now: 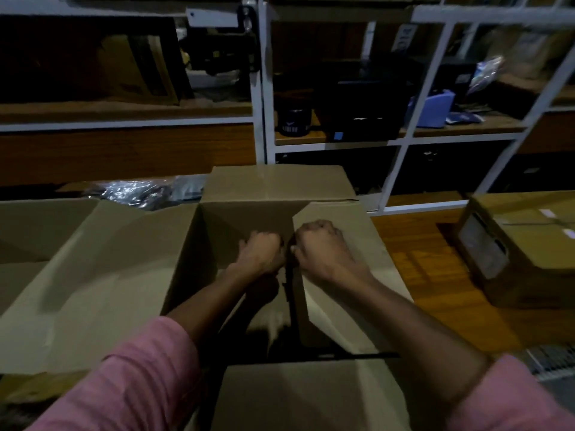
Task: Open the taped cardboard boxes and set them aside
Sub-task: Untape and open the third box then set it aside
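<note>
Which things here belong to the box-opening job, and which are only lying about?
Job: open cardboard box, both hands (left, right) at its flaps; still-closed box on the right.

Lying about: blue container, black jar, plastic wrapping.

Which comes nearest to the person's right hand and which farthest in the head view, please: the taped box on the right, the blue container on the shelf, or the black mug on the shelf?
From the right hand:
1. Black mug, on the shelf, straight behind.
2. Taped box, on the right, closed.
3. Blue container, on the shelf, back right.

The first two look close to call.
</note>
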Tool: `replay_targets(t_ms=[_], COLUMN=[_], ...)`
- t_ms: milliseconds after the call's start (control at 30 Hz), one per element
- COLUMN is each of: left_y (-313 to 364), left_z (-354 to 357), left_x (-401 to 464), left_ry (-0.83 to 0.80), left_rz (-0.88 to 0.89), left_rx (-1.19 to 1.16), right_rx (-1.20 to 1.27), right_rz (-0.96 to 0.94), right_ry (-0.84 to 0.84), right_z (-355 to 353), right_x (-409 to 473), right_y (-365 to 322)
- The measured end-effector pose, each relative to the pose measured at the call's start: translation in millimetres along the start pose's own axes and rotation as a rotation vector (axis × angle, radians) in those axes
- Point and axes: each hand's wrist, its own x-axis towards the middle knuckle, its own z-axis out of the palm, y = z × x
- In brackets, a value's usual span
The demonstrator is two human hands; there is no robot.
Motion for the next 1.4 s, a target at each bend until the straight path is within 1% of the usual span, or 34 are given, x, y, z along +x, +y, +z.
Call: replay_targets(t_ms=[133,233,300,400,500,567,600,667,733,767,833,933,1000,1067,1167,1300,1400], left_y=[0.8,1.8,0.8,7.3,18.7,30.2,37.7,55.1,74.0,83.3,98.3,110.2,111.5,110.7,108.7,109.9,111.7], left_z=[1.3,3.4,5.1,3.8,-0.8,-6.3,-9.8,-17.3,-16.3,-10.9,9.3,43.9,54.6,56.2,55.8,54.6,55.6], left_x=[-32.3,-57.3,-70.4,-87.1,-97.8,-102.4,-104.6,-112.1,-121.4,-128.2,-141.3,-153.3,-155.9,-156.6,-155.8,-153.8,-152.3], left_ry=[-0.148,-0.214,-0.207,-0.167,-0.095,-0.086,-0.091,-0.069,0.004,0.036,0.036,-0.024,0.004,0.083,0.103,0.095,0.144], left_rz=[0.191,0.318,0.389,0.424,0.467,0.478,0.473,0.471,0.433,0.382,0.266,0.187,0.182,0.222,0.255,0.256,0.274], left_rx=[-0.159,-0.290,-0.327,-0.393,-0.455,-0.441,-0.442,-0.455,-0.377,-0.320,-0.236,-0.117,-0.053,-0.007,0.011,0.002,0.014], right_rx=[-0.045,-0.024,0.000,-0.015,-0.063,-0.023,0.037,0.125,0.190,0.217,0.156,-0.047,-0.082,-0.042,0.049,0.117,0.249], right_rz=[-0.073,-0.112,-0.127,-0.158,-0.224,-0.248,-0.220,-0.104,0.023,0.066,0.117,0.179,0.271,0.363,0.393,0.386,0.389], right_ry=[-0.001,0.006,0.082,0.196,0.253,0.261,0.253,0.227,0.235,0.242,0.263,0.320,0.276,0.179,0.105,0.095,0.099], right_z=[-15.1,-8.5,-2.4,-2.2,-1.1,4.1,5.9,6.5,3.2,1.0,-2.3,-7.1,-5.9,0.7,11.8,14.7,16.2], right_x=[-67.0,-109.4,-134.7,-166.4,-191.6,-202.3,-203.7,-199.5,-188.8,-183.5,-173.0,-161.6,-159.7,-159.5,-158.3,-154.6,-150.6], right_y=[-31.2,-50.9,-59.9,-58.0,-53.4,-48.5,-42.8,-24.7,-3.1,7.2,25.3,54.0,73.0,87.5,97.0,100.6,105.0])
